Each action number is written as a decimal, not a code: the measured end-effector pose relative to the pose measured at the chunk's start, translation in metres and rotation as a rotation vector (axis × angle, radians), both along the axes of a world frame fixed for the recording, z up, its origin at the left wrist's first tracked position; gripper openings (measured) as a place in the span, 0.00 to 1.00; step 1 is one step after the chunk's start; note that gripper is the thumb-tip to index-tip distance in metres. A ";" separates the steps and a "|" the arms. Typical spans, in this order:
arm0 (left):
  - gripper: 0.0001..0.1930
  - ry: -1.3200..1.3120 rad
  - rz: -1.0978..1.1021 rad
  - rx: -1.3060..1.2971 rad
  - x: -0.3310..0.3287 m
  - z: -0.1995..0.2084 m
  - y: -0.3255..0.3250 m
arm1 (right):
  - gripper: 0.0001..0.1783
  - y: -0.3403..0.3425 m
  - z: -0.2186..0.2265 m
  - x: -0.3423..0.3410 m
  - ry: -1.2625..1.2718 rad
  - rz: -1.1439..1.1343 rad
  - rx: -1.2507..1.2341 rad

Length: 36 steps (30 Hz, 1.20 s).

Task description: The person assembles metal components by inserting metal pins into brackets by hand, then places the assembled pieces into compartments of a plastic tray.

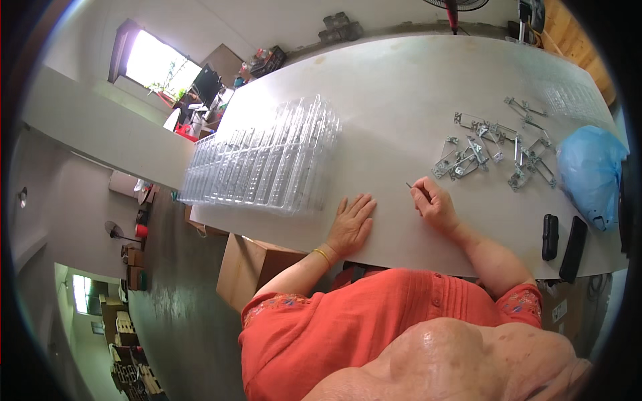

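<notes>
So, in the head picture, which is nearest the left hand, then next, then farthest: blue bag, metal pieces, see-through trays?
1. See-through trays, left of the left hand.
2. Metal pieces, over on its right.
3. Blue bag, even farther right.

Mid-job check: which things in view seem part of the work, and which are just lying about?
Likely part of the work:
thin dark piece in the right hand
silver metal parts beyond that hand
clear plastic trays near the left hand

Probably just lying about:
blue plastic bag
two black oblong items
cardboard box
</notes>
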<state>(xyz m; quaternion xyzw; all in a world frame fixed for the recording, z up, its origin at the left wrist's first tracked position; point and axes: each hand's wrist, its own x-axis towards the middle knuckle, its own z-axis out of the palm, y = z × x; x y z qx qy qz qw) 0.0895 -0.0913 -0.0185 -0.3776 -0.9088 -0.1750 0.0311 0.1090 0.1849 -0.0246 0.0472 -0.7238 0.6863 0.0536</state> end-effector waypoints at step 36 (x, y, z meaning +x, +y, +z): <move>0.10 0.134 -0.514 0.164 -0.132 0.047 0.274 | 0.03 0.008 0.003 0.028 0.354 0.239 0.211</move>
